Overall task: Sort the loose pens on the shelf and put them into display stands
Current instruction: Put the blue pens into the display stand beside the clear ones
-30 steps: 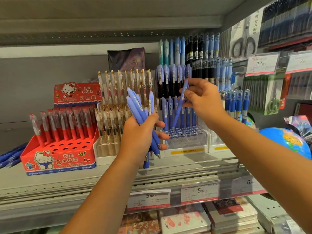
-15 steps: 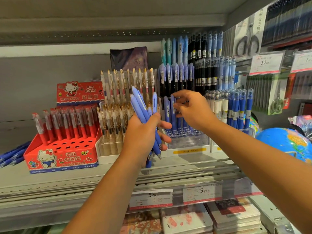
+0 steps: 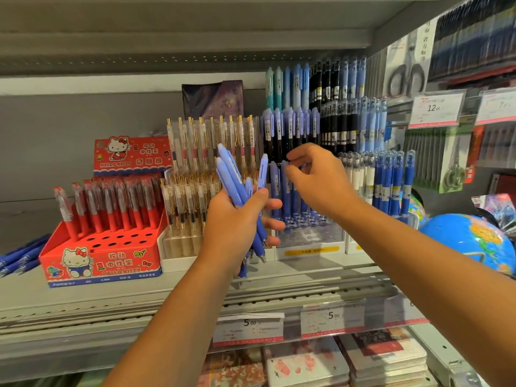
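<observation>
The red pen stand (image 3: 100,258) read "HELLO KITTY" along its front, below yellow Chinese characters. Its header card (image 3: 131,155) carried the same "HELLO KITTY", with white Chinese characters beside it. On the shelf edge, the left price tag (image 3: 249,326) and the right price tag (image 3: 333,319) each showed "5.00". Higher up on the right, a hanging price tag (image 3: 433,108) said "12.00". The neighbouring tag (image 3: 499,106) showed only a "7". All the smaller print was too blurred to read.

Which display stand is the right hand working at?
The clear plastic stand of periwinkle-blue pens: the right hand is at its pen tops, unlike the red cardboard stand far left.
</observation>
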`<state>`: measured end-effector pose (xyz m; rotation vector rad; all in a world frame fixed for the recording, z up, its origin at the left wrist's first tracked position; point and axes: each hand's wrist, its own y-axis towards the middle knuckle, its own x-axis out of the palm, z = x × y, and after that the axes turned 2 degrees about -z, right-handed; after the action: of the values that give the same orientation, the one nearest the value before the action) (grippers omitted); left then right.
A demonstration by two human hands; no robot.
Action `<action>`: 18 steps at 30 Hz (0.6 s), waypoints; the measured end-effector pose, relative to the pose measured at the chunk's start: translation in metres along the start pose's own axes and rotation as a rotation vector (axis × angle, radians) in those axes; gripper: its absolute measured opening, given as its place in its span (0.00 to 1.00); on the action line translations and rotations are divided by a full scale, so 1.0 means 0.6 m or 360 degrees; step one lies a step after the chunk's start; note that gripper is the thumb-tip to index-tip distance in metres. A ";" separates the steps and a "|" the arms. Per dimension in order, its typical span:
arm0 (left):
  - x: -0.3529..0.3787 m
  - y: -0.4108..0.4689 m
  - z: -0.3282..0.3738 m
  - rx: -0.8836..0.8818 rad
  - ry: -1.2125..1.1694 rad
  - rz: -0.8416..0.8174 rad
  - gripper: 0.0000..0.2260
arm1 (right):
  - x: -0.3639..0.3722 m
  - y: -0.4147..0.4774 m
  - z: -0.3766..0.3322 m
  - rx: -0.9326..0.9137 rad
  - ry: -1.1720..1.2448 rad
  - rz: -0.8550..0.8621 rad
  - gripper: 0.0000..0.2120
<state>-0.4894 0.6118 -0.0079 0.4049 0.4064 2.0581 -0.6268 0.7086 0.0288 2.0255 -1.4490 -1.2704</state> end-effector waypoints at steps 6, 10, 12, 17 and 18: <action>-0.001 -0.002 0.001 0.0087 0.0194 0.0024 0.05 | -0.010 -0.024 -0.062 0.0127 0.0767 -0.0259 0.12; -0.001 -0.005 0.000 0.0110 0.0299 0.0034 0.03 | -0.009 -0.029 -0.069 0.0158 0.0749 -0.0279 0.12; -0.001 -0.003 -0.001 0.0079 0.0330 0.0036 0.04 | -0.010 -0.028 -0.066 0.0217 0.0796 -0.0274 0.11; 0.001 0.001 -0.003 -0.0012 0.0210 0.0048 0.18 | -0.019 -0.025 -0.055 0.0289 0.0880 -0.0261 0.06; 0.002 0.001 -0.002 -0.0020 0.0147 0.0049 0.18 | -0.022 -0.024 -0.054 0.0292 0.0895 -0.0249 0.06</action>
<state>-0.4910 0.6121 -0.0088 0.3108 0.4453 2.1138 -0.5933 0.7191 0.0424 2.3941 -1.1829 -0.5468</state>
